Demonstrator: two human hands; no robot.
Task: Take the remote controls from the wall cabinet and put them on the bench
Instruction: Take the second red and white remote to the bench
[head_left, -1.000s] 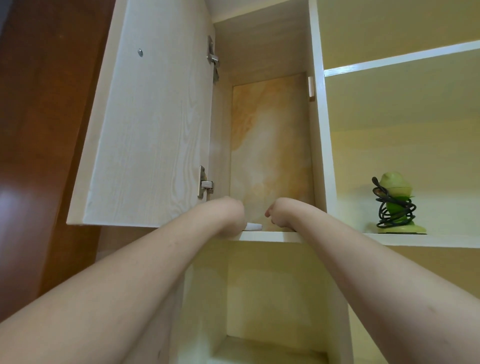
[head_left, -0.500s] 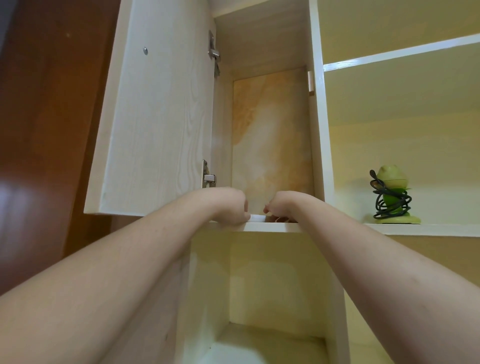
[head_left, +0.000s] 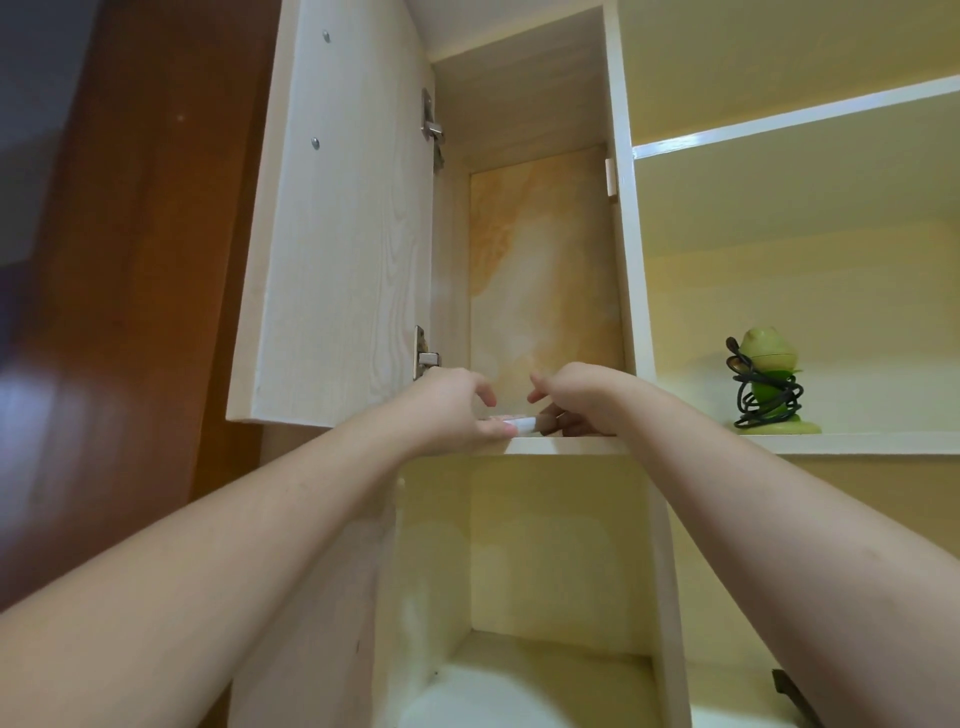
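Observation:
The wall cabinet (head_left: 618, 270) stands with its door (head_left: 343, 249) swung out to the left. Both my hands rest on the front edge of its shelf (head_left: 566, 445). My left hand (head_left: 457, 410) pinches a white remote control (head_left: 524, 425) at the shelf edge, thumb under it and forefinger lifted; only the remote's rounded end shows. My right hand (head_left: 576, 400) is beside it, fingers curled down over a dark remote control (head_left: 551, 423), mostly hidden by the fingers. The bench is out of view.
A green gadget (head_left: 769, 384) wrapped in a black cord stands on the open shelf to the right. A dark brown wooden panel (head_left: 130, 312) is left of the door. A lower compartment (head_left: 540, 597) opens under the shelf.
Both hands have drawn back toward the shelf's front edge. The white remote's end has come out between them. My left forefinger has lifted.

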